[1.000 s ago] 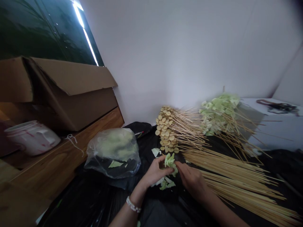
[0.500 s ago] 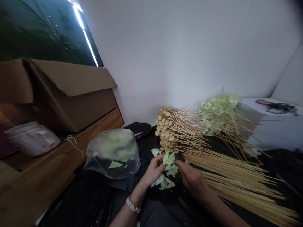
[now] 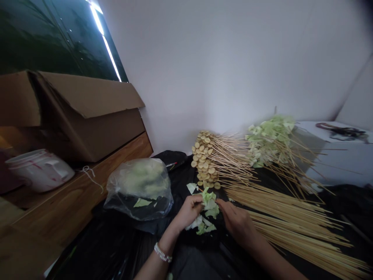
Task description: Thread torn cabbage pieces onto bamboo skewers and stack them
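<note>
My left hand (image 3: pixel 189 212) pinches torn pale green cabbage leaf pieces (image 3: pixel 209 202) at the middle of the black plastic sheet (image 3: pixel 192 252). My right hand (image 3: pixel 236 221) sits close on their right, its fingertips at the leaves, and seems to hold a thin bamboo skewer. More torn leaf (image 3: pixel 198 224) lies under my hands. Behind them is a stack of skewered round tan slices (image 3: pixel 204 159), with a heap of skewered cabbage (image 3: pixel 269 140) beyond. A bundle of bare bamboo skewers (image 3: pixel 291 221) lies to the right of my right hand.
A clear plastic bag of cabbage (image 3: pixel 139 190) lies left of my hands. Left of it are a wooden ledge (image 3: pixel 78 194), a cardboard box (image 3: pixel 87 116) and a white plastic bucket (image 3: pixel 39 171). A white surface with dark cord (image 3: pixel 340 132) is at the far right.
The leaf pieces between my hands have shifted slightly, and my left hand has moved a little to the left. The skewer stacks and bag have not moved.
</note>
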A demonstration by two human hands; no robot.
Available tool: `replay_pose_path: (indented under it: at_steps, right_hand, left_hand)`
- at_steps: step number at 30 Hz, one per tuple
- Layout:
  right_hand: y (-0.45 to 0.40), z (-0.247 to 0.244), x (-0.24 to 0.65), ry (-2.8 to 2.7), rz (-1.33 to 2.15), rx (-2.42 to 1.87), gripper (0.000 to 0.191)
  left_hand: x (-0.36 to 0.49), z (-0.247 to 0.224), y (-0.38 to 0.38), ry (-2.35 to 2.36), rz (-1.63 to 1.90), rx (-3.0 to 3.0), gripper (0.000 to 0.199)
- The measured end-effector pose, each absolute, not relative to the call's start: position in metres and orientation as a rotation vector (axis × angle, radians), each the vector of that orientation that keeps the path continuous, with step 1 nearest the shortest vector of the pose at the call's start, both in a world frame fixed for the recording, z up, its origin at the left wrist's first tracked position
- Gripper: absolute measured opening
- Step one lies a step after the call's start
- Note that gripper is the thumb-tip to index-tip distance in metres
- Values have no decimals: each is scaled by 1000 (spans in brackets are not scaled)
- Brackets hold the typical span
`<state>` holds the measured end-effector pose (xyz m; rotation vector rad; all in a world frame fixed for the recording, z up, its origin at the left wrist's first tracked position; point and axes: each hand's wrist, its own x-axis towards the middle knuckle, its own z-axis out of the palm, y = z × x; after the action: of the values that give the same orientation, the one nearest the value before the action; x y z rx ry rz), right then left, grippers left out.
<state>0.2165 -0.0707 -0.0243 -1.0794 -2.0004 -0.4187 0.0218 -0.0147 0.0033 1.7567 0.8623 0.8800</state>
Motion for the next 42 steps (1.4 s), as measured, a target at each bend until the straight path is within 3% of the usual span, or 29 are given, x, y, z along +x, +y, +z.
replay_pose_path:
  at_steps: [9,23,30,35,40,42]
  right_hand:
    - [-67,-26,223,-1959,-387,-1118,36]
    - [-64,-28,229,-1944,-359,-1120,35]
    - [-63,-23,235,-1880,-483,-1191,33]
    - [-63,-21,237,-1906,-509,-1210,34]
    - [-61,-24,237,-1952,-516,-1216,32]
    - [-60,-26,237,-1964,-515,-1212,32]
  left_hand:
    - [25,4,-14,838,973,1741,12]
    - [21,-1,-15,869,882,1927,32]
    - [13,-3,-2,1147,1184,1886,36]
    - [11,-7,0,1249,1016,2059,20]
    - [14,-15,-2,1220,813,2199,40]
    - [14,-17,-2,1220,770,2210,35]
